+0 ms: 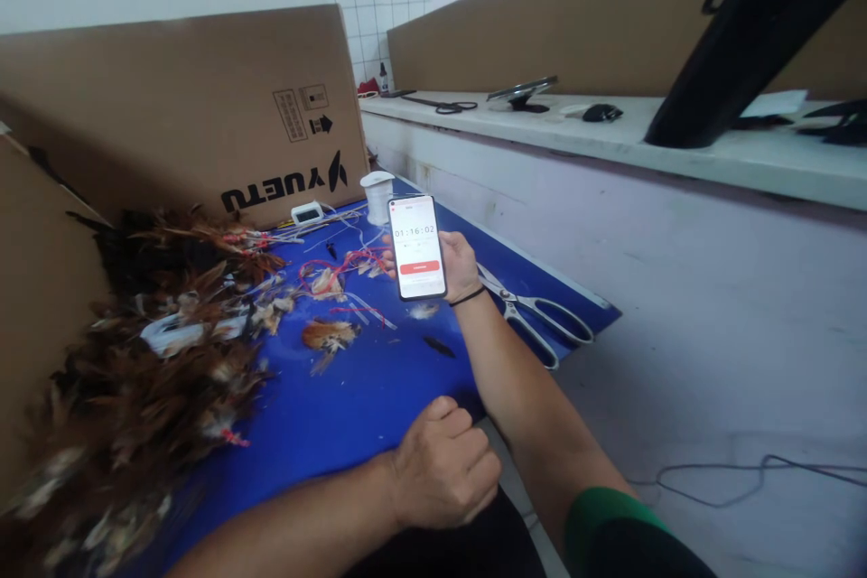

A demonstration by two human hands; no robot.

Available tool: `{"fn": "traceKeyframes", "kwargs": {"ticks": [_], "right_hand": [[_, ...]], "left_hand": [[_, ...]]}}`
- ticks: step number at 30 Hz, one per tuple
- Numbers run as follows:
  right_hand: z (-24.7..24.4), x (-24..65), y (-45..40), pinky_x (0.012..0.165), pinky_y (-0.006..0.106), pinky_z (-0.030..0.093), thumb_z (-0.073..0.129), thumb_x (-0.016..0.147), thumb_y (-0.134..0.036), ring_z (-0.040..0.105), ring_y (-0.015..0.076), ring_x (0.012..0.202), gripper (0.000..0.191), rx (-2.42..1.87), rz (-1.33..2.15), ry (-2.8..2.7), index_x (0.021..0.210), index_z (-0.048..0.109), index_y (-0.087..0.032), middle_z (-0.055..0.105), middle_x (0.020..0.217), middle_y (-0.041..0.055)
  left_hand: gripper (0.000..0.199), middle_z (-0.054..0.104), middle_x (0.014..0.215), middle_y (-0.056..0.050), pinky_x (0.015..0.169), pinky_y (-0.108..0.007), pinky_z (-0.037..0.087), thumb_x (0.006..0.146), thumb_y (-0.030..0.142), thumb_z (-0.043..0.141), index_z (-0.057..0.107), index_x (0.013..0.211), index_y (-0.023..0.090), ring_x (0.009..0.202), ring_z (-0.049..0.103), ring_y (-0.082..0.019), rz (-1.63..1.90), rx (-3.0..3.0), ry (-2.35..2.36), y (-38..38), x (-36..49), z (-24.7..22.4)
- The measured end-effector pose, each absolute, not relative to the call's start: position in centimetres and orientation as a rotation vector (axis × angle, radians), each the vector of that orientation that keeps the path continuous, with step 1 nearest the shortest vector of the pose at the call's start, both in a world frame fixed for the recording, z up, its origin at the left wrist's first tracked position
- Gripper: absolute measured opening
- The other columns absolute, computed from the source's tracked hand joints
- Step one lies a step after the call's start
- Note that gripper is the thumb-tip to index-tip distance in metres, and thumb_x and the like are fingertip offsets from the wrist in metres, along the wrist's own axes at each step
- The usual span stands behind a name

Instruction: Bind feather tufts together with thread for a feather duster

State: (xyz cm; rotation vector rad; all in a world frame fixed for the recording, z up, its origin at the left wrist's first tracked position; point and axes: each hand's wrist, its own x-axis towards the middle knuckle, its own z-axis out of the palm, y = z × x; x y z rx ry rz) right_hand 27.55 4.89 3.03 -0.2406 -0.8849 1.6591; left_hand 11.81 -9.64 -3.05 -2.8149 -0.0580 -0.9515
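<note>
My right hand [459,264] holds a smartphone [418,248] from behind, fingertips showing at its left edge. On its lit screen are a timer reading 01:16:02 and a red button. My left hand [447,462] is closed in a fist near the table's front edge, with no object showing in it. Beside my right wrist lie scissors [542,314] with metal handles. A white spool [377,196] stands behind the phone. Red cord [318,275], a small brown feather tuft [330,336] and loose feather bits lie left of the phone.
Brown feather bundles [135,406] are piled on the left of the blue table [318,415]. Behind them stands a cardboard box [169,126]. A small white device [307,214] lies by the box. A white ledge [575,122] along the right bears dark scissors [455,107] and a large black object [738,45].
</note>
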Motion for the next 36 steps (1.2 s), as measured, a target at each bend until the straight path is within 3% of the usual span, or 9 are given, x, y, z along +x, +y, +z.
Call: {"fn": "traceKeyframes", "kwargs": {"ticks": [10, 36], "right_hand": [[3.22, 27.42, 4.68, 0.08, 0.055, 0.051, 0.026, 0.084, -0.054, 0.062, 0.0289, 0.099, 0.058, -0.245, 1.613, -0.873, 0.119, 0.05, -0.015, 0.066, 0.108, 0.0143], [3.24, 27.51, 4.76, 0.081, 0.055, 0.051, 0.022, 0.086, -0.056, 0.063, 0.028, 0.098, 0.06, -0.19, 1.647, -0.864, 0.12, 0.05, -0.014, 0.065, 0.109, 0.0148]], "left_hand": [[0.023, 0.036, 0.058, 0.0, 0.061, -0.033, 0.022, 0.078, 0.021, 0.056, 0.045, 0.059, 0.016, 0.06, 0.031, -0.014, -1.019, -2.816, -0.051, -9.58, 11.87, -2.98], [0.022, 0.038, 0.057, 0.0, 0.06, -0.033, 0.024, 0.079, 0.02, 0.056, 0.047, 0.059, 0.016, 0.06, 0.032, -0.013, -1.021, -2.845, -0.054, -9.62, 11.88, -2.92]]}}
